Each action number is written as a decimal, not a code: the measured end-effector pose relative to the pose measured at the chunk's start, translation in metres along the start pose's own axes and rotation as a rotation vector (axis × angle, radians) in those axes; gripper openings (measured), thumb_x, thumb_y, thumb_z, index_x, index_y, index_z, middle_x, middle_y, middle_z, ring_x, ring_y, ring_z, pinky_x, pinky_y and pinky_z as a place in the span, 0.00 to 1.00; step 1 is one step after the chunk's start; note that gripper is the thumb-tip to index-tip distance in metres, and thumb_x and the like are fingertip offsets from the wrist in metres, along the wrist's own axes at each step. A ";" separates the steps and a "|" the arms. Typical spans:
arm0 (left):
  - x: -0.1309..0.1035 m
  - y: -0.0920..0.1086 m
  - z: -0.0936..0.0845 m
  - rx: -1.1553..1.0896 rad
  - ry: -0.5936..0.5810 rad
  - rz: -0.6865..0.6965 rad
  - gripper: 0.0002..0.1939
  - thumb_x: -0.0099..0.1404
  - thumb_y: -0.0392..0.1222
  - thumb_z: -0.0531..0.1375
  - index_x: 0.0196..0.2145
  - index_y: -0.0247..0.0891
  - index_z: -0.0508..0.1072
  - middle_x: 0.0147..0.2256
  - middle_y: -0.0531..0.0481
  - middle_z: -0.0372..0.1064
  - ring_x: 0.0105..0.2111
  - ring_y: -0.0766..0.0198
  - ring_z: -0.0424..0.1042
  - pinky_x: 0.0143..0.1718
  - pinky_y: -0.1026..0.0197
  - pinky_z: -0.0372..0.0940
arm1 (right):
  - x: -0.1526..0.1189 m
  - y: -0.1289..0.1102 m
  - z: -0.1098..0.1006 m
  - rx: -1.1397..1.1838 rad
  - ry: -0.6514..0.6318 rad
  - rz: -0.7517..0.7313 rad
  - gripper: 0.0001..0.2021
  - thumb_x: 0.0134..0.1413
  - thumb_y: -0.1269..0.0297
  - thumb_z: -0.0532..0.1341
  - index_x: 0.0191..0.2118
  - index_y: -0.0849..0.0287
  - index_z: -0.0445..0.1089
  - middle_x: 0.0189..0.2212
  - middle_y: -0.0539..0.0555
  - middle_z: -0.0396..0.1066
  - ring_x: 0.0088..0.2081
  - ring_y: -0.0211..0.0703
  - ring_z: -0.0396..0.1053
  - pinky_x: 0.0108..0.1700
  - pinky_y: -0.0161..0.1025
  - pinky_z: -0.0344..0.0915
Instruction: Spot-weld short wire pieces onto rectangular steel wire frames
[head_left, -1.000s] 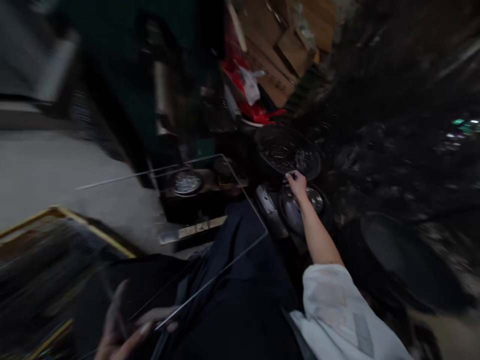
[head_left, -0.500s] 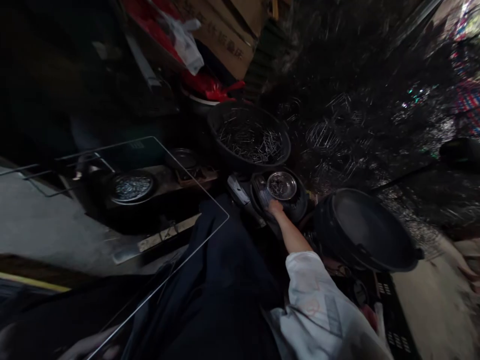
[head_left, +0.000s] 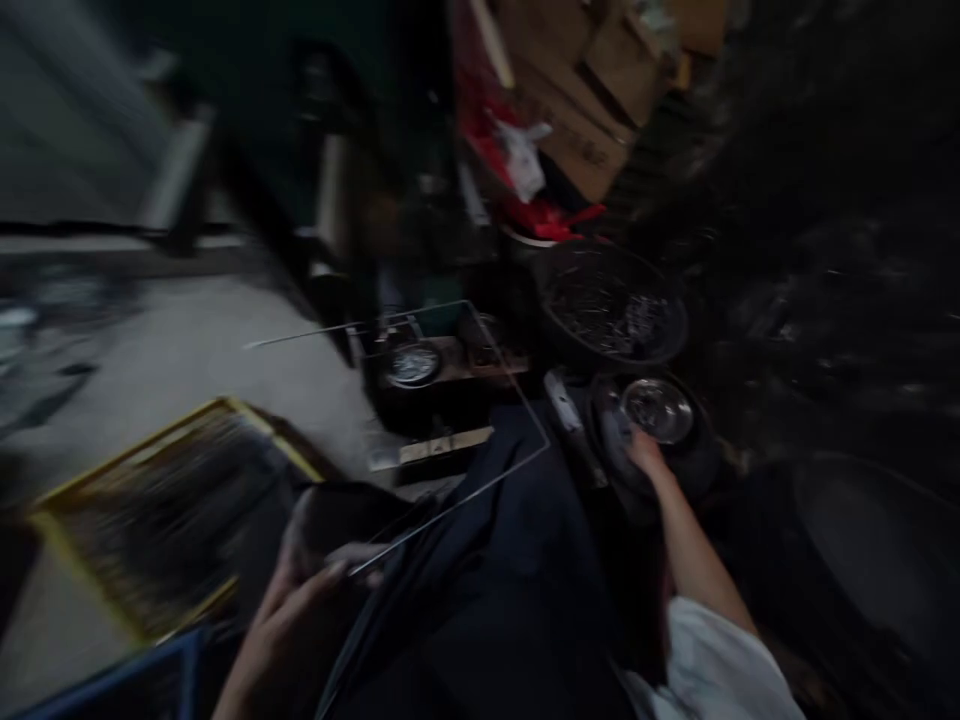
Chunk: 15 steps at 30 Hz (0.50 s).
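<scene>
My left hand (head_left: 311, 590) is closed around one end of a long, thin bent metal wire (head_left: 457, 500). This wire runs up over my dark-clothed lap, turns at a corner and angles back to the left. At the near rim of a small shiny metal bowl (head_left: 658, 410), my right hand (head_left: 645, 450) looks closed; blur hides what its fingers hold. Small pieces lie in the bowl, which sits on a dark round support. Behind it a large dark basin (head_left: 611, 345) holds many thin metal pieces. A smaller dish (head_left: 412, 365) of shiny small parts stands on the workbench to the left.
A yellow-edged crate (head_left: 184, 510) with dark contents stands on the floor at left, a blue crate edge (head_left: 150, 675) below it. Cardboard (head_left: 577, 100) and red bags (head_left: 532, 210) are at the back. A big dark tub (head_left: 862, 540) is at right.
The view has swung left, so everything sits further right and the yellow crate shows. My left hand has come up into view with the wire. My right hand stays at the bowl.
</scene>
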<state>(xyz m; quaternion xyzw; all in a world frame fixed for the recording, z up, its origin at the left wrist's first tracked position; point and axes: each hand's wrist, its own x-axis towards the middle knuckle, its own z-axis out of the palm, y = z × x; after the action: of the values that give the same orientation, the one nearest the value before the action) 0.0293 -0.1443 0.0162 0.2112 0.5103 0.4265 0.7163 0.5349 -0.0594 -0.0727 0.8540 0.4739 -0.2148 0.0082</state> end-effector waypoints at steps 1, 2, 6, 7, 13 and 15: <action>-0.003 0.002 -0.004 -0.025 0.020 0.060 0.53 0.56 0.42 0.70 0.69 0.60 0.41 0.36 0.53 0.79 0.31 0.56 0.76 0.35 0.56 0.72 | -0.003 -0.003 -0.009 0.051 0.038 -0.058 0.16 0.53 0.71 0.60 0.48 0.61 0.73 0.44 0.60 0.77 0.48 0.51 0.75 0.48 0.43 0.70; -0.004 0.003 -0.008 -0.042 0.017 0.117 0.55 0.56 0.41 0.70 0.69 0.57 0.39 0.35 0.50 0.79 0.30 0.56 0.76 0.34 0.57 0.72 | -0.008 -0.007 -0.019 0.235 0.093 -0.151 0.13 0.51 0.69 0.61 0.44 0.59 0.75 0.37 0.56 0.78 0.41 0.50 0.76 0.42 0.43 0.72; -0.003 0.003 -0.022 -0.073 -0.055 0.208 0.54 0.59 0.39 0.67 0.70 0.50 0.35 0.34 0.43 0.79 0.28 0.56 0.75 0.33 0.57 0.71 | -0.061 -0.038 -0.066 0.608 0.053 -0.466 0.12 0.52 0.57 0.65 0.40 0.55 0.78 0.30 0.52 0.77 0.30 0.45 0.74 0.31 0.37 0.70; -0.002 0.001 -0.026 -0.076 -0.080 0.216 0.54 0.60 0.39 0.66 0.70 0.49 0.34 0.34 0.42 0.79 0.28 0.56 0.75 0.33 0.56 0.71 | -0.082 -0.052 -0.075 0.625 0.025 -0.521 0.12 0.52 0.56 0.66 0.40 0.55 0.78 0.32 0.53 0.78 0.32 0.45 0.75 0.33 0.36 0.71; 0.005 -0.006 -0.043 -0.062 -0.194 0.261 0.55 0.60 0.38 0.66 0.70 0.47 0.30 0.35 0.40 0.79 0.28 0.55 0.76 0.33 0.56 0.71 | -0.155 -0.172 -0.073 0.530 -0.344 -0.988 0.23 0.52 0.53 0.68 0.53 0.54 0.75 0.50 0.55 0.76 0.52 0.52 0.73 0.56 0.47 0.67; 0.007 -0.007 -0.047 -0.074 -0.200 0.255 0.55 0.61 0.38 0.66 0.70 0.48 0.30 0.35 0.41 0.79 0.28 0.55 0.76 0.32 0.55 0.71 | -0.155 -0.203 -0.054 0.385 -0.444 -1.167 0.33 0.50 0.53 0.70 0.62 0.52 0.66 0.58 0.56 0.69 0.59 0.53 0.67 0.62 0.49 0.61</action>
<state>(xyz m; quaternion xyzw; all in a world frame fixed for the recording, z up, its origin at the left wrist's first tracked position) -0.0097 -0.1484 -0.0106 0.2890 0.3893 0.5094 0.7110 0.3181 -0.0601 0.0729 0.3780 0.7996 -0.4365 -0.1653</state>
